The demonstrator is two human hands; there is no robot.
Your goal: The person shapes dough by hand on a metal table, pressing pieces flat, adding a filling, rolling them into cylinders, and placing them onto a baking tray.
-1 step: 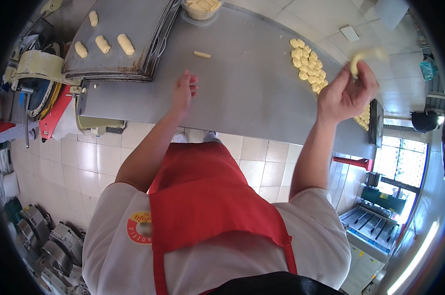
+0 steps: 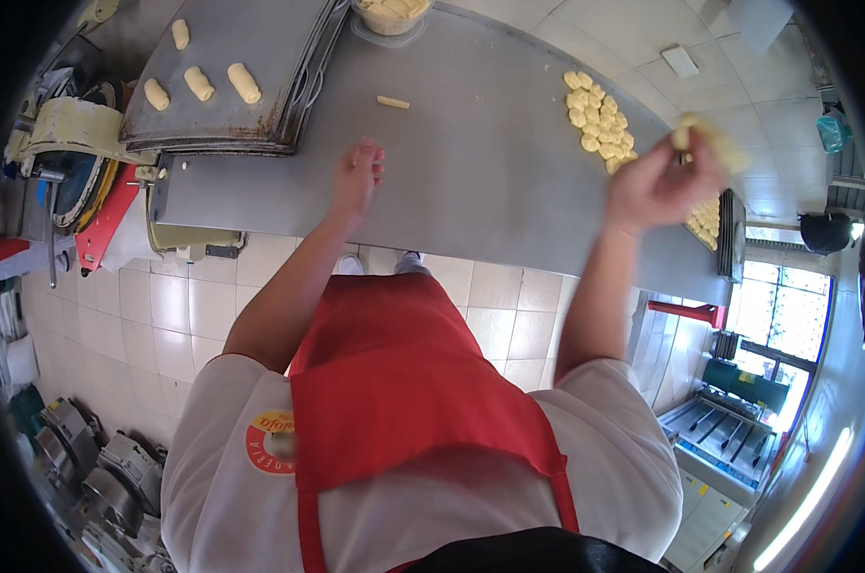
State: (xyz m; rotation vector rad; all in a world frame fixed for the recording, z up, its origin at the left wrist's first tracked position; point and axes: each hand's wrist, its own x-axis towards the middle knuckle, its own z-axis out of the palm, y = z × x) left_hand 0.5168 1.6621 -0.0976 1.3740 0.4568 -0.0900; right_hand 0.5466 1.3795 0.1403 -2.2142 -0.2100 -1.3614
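Note:
My right hand [image 2: 666,186] is raised over the right end of the metal table [image 2: 470,162], its fingers closed on a piece of dough [image 2: 709,138] that is smeared by motion. Many small pale dough pieces [image 2: 595,115] lie in a cluster beside and partly behind that hand. My left hand [image 2: 361,172] hovers near the table's front edge, fingers loosely bent and apart, with nothing in it. Just beyond the left hand lies a short pale yellow stick [image 2: 392,102]. A clear tub [image 2: 389,24] of similar yellow sticks stands at the far edge.
Stacked dark baking trays [image 2: 260,129] sit at the table's left end, with several rolled dough pieces [image 2: 199,84] on the top one. A machine with a red panel [image 2: 106,215] stands left of the table. More dough pieces [image 2: 704,224] lie at the right end.
My right hand has shifted slightly left, and the dough in it has swung from a curved strip to a blurred shape. The left hand has hardly moved.

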